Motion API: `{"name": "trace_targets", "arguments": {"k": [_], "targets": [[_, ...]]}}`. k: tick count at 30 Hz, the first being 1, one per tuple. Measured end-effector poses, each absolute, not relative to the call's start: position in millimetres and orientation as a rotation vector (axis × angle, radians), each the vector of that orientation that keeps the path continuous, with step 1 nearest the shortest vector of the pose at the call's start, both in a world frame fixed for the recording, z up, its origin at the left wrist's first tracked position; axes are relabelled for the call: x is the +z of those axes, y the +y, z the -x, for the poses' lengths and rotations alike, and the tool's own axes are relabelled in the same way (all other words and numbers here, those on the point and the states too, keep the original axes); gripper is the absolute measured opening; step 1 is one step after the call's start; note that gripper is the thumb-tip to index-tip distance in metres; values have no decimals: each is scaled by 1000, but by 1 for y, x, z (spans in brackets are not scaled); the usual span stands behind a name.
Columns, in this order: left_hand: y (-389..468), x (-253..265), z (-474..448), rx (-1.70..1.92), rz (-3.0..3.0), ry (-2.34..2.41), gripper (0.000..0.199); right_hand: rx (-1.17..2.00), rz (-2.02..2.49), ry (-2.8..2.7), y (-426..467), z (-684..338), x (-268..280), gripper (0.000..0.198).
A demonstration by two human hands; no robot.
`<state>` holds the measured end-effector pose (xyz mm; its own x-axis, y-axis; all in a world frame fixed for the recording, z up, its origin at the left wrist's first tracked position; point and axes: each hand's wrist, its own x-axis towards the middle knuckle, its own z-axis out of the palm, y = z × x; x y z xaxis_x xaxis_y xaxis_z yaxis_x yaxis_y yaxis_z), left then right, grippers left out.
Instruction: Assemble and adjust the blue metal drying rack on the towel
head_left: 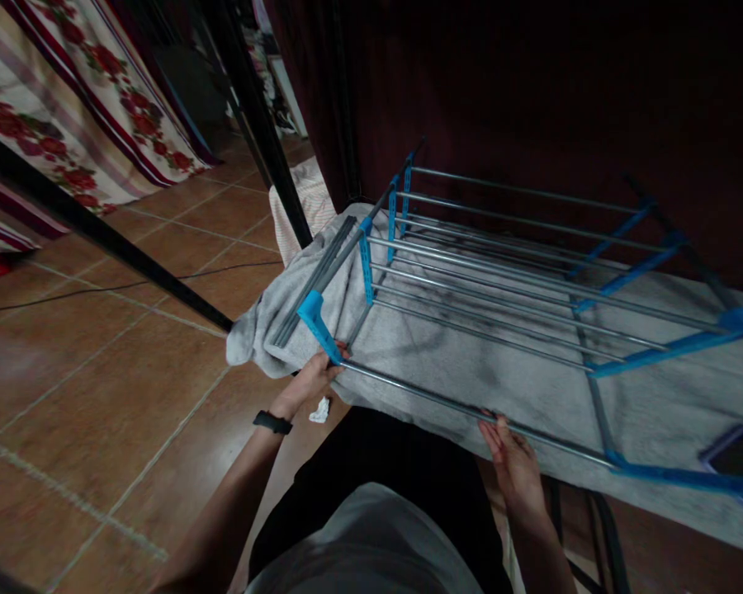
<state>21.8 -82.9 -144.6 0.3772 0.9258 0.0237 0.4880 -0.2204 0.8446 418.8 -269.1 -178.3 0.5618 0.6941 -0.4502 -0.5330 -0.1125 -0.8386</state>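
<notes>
A rack of thin metal tubes (483, 268) and blue plastic connectors lies on a grey cloth-covered surface before me. My left hand (314, 373) is closed around the lower end of a blue connector (322, 330) at the rack's near left corner, where a metal tube (412, 389) meets it. That tube runs along the near side to another blue connector (687, 478) on the right. Farther along it, my right hand (513, 454) holds the tube with thumb and fingers; part of its grip is hidden.
Several loose grey tubes (313, 285) lie left of the rack on the grey cloth (433, 359). A phone (740, 458) rests at the right. Black posts (260, 124) stand at the left. Crumpled white paper (320, 410) and a dark cable (117, 285) are on the tiled floor.
</notes>
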Motion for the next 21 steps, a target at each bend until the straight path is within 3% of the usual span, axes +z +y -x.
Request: {"name": "trace_targets", "arguments": {"k": [10,21], "targets": [[-87,-144,-19,687,-1965,1295,30,1024,1316,-173,-269,-415,-178,39],[-63,-167,-4,601,-2067,1480,59,971,1230,-93,-255,-403,-164,40]]}}
